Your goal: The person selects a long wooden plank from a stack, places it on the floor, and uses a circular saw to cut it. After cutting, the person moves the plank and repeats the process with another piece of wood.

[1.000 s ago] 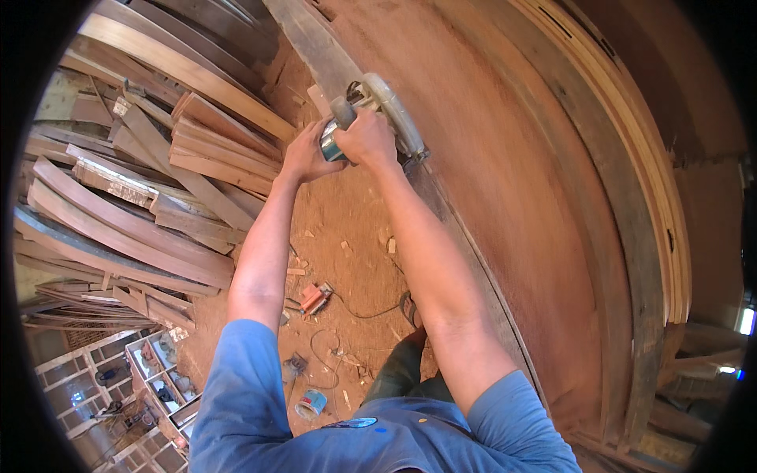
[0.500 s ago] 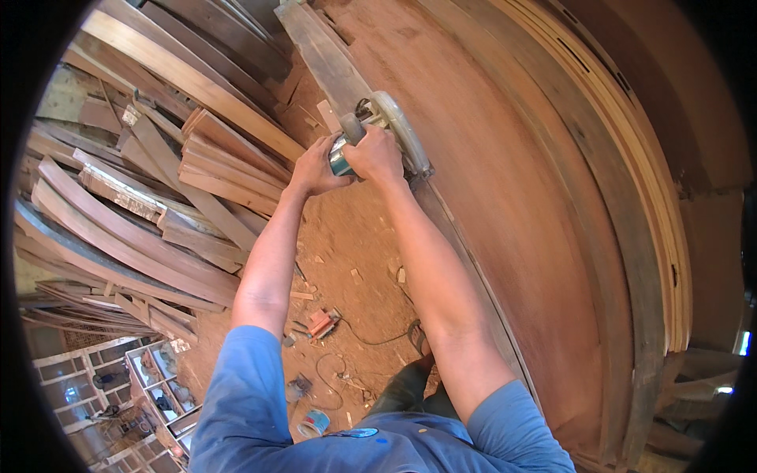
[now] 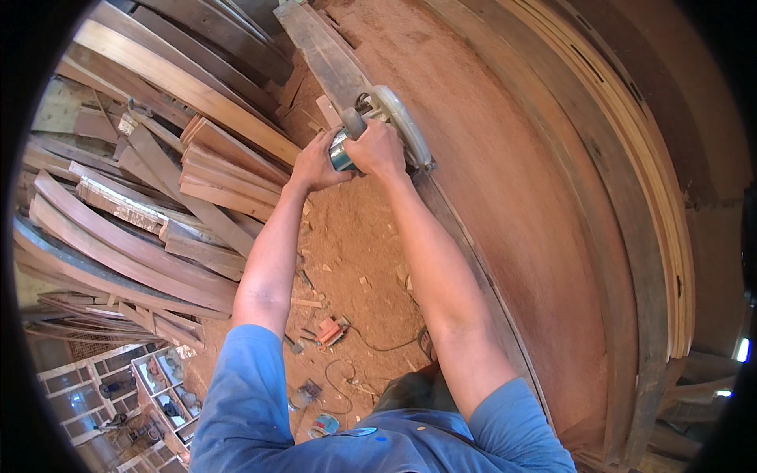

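Observation:
Both of my hands are on a circular saw [image 3: 406,126] with a pale grey blade guard and a blue-green motor housing. My right hand [image 3: 378,150] is closed around its grey rear handle. My left hand [image 3: 314,164] wraps the motor housing from the left side, thumb toward me. Beneath the saw lies a long, narrow, dusty wooden plank [image 3: 323,54], running from far left toward me along the edge of a broad reddish-brown wooden surface [image 3: 520,221]. The guard hides the blade and where it meets the wood.
Stacked boards [image 3: 229,169] and curved timbers [image 3: 134,236] fill the left. On the sawdust-covered floor lie an orange power tool [image 3: 331,333], its cord, wood scraps and a can [image 3: 323,426]. White frames [image 3: 91,390] stand lower left. Long strips [image 3: 646,173] line the right.
The floor items have shifted slightly down in the picture, while the saw and my hands keep nearly the same place in it. Both hands keep their grip.

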